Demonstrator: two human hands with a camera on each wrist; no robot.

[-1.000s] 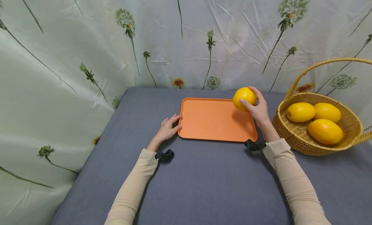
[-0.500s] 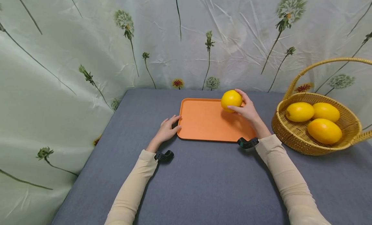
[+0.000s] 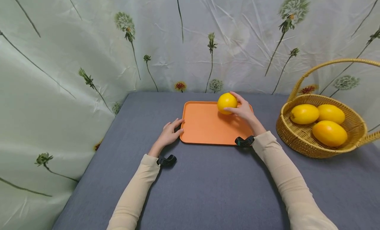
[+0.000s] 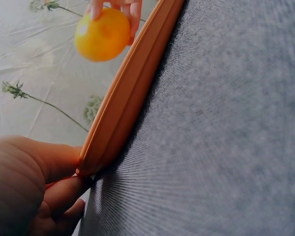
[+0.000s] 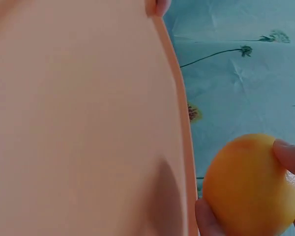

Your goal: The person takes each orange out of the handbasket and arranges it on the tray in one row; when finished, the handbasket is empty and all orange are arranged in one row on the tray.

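Note:
In the head view my right hand grips a smooth, rounded yellow fruit, mango- or lemon-like, above the far part of an orange tray. Its shadow falls on the tray, apart from the fruit. The right wrist view shows fingers around the sides of the same fruit. At the tray's left edge my left hand touches the rim, thumb and fingers fairly straight and spread. Seen from the left wrist, the thumb lies against the tray's corner, with the other fingers partly hidden past it.
A wicker basket with a tall handle stands right of the tray, holding three similar yellow fruits. Grey cloth covers the table. A flower-printed curtain hangs behind and at the left.
My right hand has carried the yellow fruit leftward over the tray, from its far right corner toward the middle of the far side. My left hand stays at the rim.

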